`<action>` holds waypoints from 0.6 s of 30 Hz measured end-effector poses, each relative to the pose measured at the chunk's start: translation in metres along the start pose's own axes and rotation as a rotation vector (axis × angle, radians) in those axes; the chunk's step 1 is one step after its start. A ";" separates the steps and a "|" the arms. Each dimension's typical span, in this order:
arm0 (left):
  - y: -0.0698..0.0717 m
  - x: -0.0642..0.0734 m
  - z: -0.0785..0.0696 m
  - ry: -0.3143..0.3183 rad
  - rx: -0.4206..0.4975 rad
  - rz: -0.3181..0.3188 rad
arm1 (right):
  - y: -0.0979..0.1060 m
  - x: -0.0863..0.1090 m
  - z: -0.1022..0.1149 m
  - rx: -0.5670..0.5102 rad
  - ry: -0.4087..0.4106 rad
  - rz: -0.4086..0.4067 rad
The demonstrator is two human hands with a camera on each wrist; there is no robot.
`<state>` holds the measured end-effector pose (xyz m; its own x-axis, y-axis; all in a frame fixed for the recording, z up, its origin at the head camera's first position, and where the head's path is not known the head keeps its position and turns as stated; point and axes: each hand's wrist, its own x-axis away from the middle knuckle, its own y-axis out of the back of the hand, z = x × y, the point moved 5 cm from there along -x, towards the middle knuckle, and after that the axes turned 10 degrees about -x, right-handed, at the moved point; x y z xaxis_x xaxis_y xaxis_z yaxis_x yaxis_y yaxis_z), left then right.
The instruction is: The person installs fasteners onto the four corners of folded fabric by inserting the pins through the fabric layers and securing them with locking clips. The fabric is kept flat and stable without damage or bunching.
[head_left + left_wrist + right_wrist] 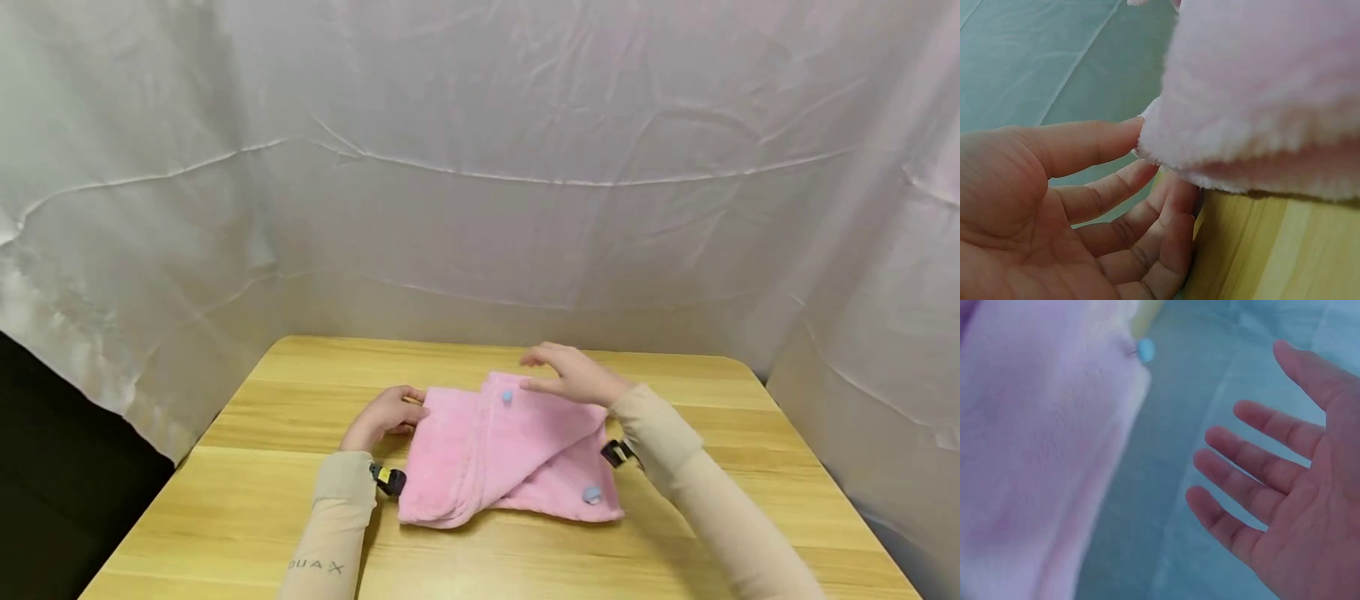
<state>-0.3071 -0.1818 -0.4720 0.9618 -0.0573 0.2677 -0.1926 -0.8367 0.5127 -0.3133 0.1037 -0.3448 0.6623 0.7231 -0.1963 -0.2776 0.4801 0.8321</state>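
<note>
A pink plush cloth [450, 442] lies folded on the table, its right part crossed by a slanting flap. Two light blue round buttons show, one near the flap's top corner [507, 397] and one at the lower right [592, 495]. At the cloth's upper left edge, my left hand [382, 415] pinches the corner between thumb and fingers; the left wrist view shows the thumb [1094, 140] on that plush edge. My right hand [573, 375] hovers over the flap's top edge, fingers spread. In the right wrist view, that hand [1272, 481] holds nothing and is apart from the cloth [1035, 456].
The cloth sits on a light wooden table [262, 467] with rounded back corners. Pale grey sheeting [480, 242] hangs behind and on both sides. A dark gap [67, 467] shows beyond the table's left edge. Small black wrist cameras [390, 481] sit near the cuffs.
</note>
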 end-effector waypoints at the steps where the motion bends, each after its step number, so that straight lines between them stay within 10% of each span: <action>1: 0.000 0.000 0.000 -0.001 0.002 0.000 | -0.003 -0.011 -0.005 -0.014 -0.015 0.008; 9: 0.002 0.000 0.002 -0.008 0.016 0.004 | -0.055 -0.069 -0.057 -0.195 -0.265 0.254; 18: -0.005 -0.003 0.004 -0.006 0.020 0.006 | -0.065 -0.057 -0.069 -0.315 -0.433 0.341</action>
<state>-0.3086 -0.1795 -0.4791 0.9618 -0.0650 0.2659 -0.1940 -0.8471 0.4947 -0.3811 0.0659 -0.4238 0.7039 0.6262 0.3354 -0.6703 0.4292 0.6053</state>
